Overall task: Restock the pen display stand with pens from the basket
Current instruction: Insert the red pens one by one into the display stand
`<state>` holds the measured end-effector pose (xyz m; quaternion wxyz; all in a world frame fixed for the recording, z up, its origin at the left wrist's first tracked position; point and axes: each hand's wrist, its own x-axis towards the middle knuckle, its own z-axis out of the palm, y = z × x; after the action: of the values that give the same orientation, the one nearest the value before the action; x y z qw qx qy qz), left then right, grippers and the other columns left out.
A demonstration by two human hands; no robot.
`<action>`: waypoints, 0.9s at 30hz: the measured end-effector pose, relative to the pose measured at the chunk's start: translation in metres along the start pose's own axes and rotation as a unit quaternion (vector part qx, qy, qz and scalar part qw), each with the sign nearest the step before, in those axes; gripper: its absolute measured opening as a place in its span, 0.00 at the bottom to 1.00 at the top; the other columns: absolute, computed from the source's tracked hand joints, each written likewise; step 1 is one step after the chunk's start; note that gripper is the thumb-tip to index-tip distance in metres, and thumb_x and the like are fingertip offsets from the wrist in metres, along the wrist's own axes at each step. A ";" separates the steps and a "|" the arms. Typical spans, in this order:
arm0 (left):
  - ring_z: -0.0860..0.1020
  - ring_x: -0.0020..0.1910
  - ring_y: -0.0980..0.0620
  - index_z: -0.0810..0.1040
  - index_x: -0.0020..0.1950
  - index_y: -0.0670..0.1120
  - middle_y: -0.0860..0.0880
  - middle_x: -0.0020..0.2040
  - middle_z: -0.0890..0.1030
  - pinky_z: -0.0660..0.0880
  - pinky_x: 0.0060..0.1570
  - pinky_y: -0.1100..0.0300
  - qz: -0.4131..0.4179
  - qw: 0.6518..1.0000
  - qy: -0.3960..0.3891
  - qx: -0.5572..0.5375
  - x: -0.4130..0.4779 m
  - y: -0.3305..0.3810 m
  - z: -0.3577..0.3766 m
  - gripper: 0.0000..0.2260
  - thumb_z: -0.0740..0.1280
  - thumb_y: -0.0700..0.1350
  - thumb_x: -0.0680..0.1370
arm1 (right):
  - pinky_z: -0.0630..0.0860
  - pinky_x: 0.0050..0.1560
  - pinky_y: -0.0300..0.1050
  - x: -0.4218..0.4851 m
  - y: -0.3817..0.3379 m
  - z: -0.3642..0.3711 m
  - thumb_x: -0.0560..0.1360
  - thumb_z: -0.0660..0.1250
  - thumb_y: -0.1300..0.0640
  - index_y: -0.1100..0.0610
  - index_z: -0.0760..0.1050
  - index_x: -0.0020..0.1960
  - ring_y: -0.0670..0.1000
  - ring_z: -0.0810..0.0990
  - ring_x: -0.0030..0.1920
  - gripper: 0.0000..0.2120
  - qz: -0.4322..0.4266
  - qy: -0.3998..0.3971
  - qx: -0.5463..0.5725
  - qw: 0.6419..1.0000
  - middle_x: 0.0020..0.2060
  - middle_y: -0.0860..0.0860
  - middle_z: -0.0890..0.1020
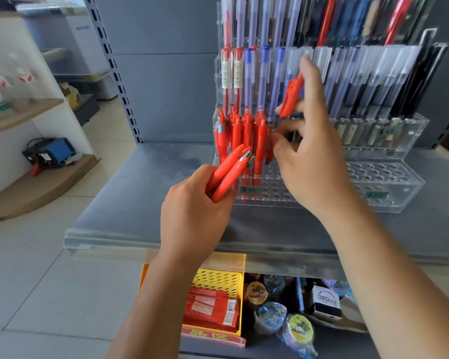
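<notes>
Head view looks down on a grey shelf (pixel 140 193) that carries a clear acrylic display stand (pixel 389 187) in the upper right of the frame. The left hand (pixel 195 211), near the centre of the frame, grips a bundle of red pens (pixel 230 172). Its fingers are curled round their lower ends, and their clip ends point up and right towards the stand's front rows. The right hand (pixel 309 161) is raised just in front of the stand and pinches a single red pen (pixel 292 95), which is tilted with its upper end leaning right. Its forefinger stretches upward beside the pen and the other fingers are curled.

A cluster of standing red pens (pixel 244 133) fills holes at the stand's left end, just left of the right hand. Rows of round holes run along the front tiers to the right. Taller rows behind hold capped pens (pixel 265 73) in blue, red and dark colours.

Below the shelf's front edge, at lower centre, a yellow perforated basket (pixel 218 281) holds red packets (pixel 210 309). Beside it to the right lie colourful wrapped rolls (pixel 270 312).
</notes>
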<state>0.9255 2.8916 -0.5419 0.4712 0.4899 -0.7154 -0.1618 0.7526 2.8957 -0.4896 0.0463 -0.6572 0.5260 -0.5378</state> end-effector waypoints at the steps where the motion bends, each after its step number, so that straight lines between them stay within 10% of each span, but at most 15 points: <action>1: 0.78 0.34 0.55 0.78 0.50 0.52 0.58 0.38 0.80 0.80 0.37 0.51 0.001 1.000 -0.001 0.001 0.000 0.001 0.000 0.08 0.71 0.54 0.75 | 0.79 0.51 0.36 -0.001 -0.001 0.001 0.79 0.66 0.65 0.42 0.46 0.80 0.41 0.79 0.56 0.41 0.000 -0.008 -0.010 1.000 0.71 0.50 0.70; 10: 0.78 0.34 0.54 0.78 0.49 0.52 0.56 0.38 0.80 0.80 0.37 0.49 0.000 1.000 0.002 0.007 0.000 -0.001 0.000 0.07 0.71 0.53 0.75 | 0.71 0.53 0.30 -0.007 0.009 0.003 0.79 0.64 0.68 0.47 0.54 0.80 0.39 0.72 0.52 0.36 -0.018 -0.040 -0.089 0.995 0.58 0.43 0.69; 17: 0.79 0.36 0.53 0.77 0.52 0.52 0.55 0.41 0.81 0.80 0.39 0.50 0.003 1.000 -0.006 0.026 0.000 0.000 0.000 0.09 0.70 0.54 0.76 | 0.58 0.65 0.22 -0.008 0.011 0.002 0.79 0.61 0.71 0.55 0.64 0.77 0.44 0.68 0.67 0.29 -0.026 -0.035 -0.117 0.992 0.69 0.50 0.70; 27: 0.77 0.34 0.52 0.76 0.52 0.52 0.56 0.39 0.80 0.76 0.36 0.53 0.009 0.998 -0.026 0.062 0.002 0.003 0.000 0.08 0.70 0.53 0.77 | 0.70 0.58 0.35 -0.015 -0.006 -0.004 0.79 0.59 0.70 0.53 0.63 0.76 0.43 0.72 0.58 0.28 -0.030 0.017 -0.079 0.996 0.60 0.44 0.69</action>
<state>0.9238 2.8914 -0.5393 0.4224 0.5068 -0.7409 -0.1257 0.7559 2.9112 -0.4938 -0.0305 -0.6651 0.5477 -0.5067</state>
